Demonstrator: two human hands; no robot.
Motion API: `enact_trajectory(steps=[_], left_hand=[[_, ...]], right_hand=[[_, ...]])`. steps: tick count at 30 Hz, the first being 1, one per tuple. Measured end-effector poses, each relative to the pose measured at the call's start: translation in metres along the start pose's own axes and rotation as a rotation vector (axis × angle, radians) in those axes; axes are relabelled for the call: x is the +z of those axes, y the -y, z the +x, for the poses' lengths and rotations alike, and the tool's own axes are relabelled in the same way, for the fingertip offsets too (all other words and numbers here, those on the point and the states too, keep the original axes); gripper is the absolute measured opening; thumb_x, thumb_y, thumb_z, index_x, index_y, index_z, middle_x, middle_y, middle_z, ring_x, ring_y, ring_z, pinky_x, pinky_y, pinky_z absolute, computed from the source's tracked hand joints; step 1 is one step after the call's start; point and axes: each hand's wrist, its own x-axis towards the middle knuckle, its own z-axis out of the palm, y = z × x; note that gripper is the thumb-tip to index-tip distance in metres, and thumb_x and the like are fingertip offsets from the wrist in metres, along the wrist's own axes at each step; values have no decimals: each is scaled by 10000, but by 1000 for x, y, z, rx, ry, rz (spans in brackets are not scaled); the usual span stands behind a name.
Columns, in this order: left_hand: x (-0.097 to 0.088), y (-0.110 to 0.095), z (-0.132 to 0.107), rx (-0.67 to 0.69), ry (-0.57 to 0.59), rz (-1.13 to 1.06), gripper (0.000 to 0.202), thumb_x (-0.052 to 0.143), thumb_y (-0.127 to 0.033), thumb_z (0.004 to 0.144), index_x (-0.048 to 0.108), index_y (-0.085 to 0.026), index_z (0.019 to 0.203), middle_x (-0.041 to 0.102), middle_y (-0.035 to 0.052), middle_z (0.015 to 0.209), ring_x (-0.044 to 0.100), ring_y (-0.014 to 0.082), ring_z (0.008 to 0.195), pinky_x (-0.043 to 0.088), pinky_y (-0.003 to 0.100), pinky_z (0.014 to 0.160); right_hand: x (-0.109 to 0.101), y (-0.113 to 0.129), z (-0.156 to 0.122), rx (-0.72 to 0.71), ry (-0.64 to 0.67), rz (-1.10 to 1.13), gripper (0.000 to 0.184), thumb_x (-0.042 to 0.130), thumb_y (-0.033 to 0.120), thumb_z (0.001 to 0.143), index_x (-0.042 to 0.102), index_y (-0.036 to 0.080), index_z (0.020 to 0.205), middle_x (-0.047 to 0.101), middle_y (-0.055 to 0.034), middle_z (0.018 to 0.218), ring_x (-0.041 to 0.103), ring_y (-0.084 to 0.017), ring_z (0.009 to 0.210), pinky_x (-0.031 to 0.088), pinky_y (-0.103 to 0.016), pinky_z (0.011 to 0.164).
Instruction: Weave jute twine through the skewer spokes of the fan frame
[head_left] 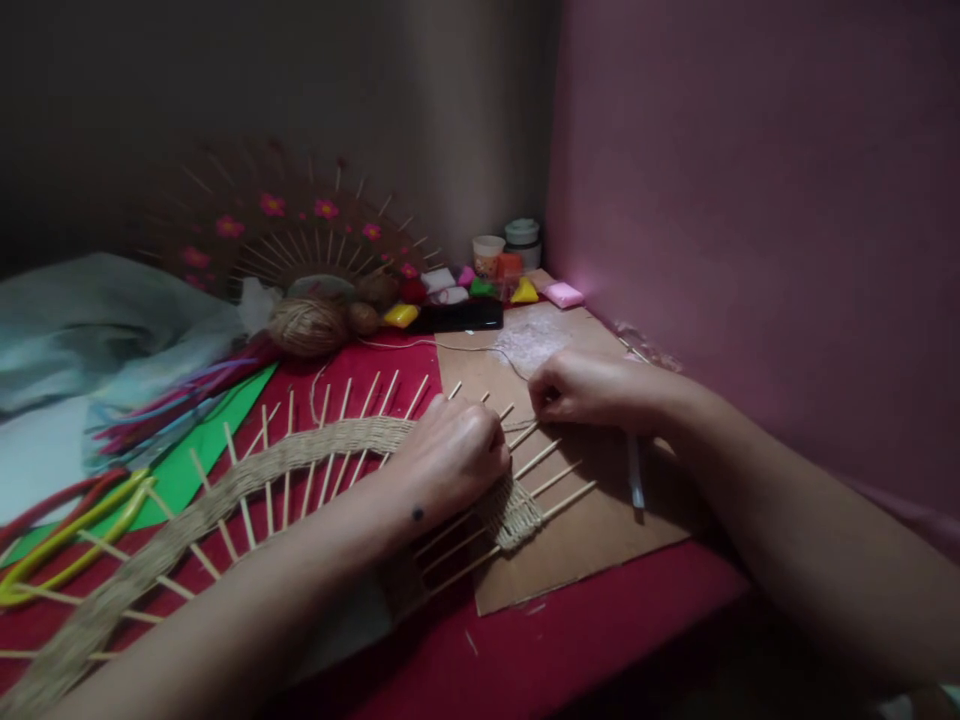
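A curved fan of thin wooden sticks [248, 520] has a band of tan twine weaving [285, 455] running through it. My left hand [461, 450] is closed over the right part of this fan, gripping it, and it hides part of the band. Beyond it, a woven end [514, 512] shows around the last few sticks. My right hand [581, 390] is closed just right of the left one, pinching the twine [517, 425]; its fingertips are partly hidden. From that hand the strand runs back toward a twine ball [307, 325].
Cardboard [585, 545] lies on the red cloth [540, 645]. Yellow-handled scissors [82, 540] and green paper [225, 430] are at left. A flowered stick fan [300, 220] leans behind. Colourful clay packets [480, 287], a black phone-like slab [465, 317] and a glue stick [636, 480] lie about.
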Motion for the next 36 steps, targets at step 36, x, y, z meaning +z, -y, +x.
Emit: enact_trajectory(steps=[36], left_hand=[[11,0,-9,282,-128,-164,174,425,-73,761,566,-174,776,531,40,841,470,162,816,384,281,712]], right_hand=[[-13,-2,-18,-110,370,148,206,585,257,723,706,157,857,686,-24,733,573,-125,630,381,-212,536]])
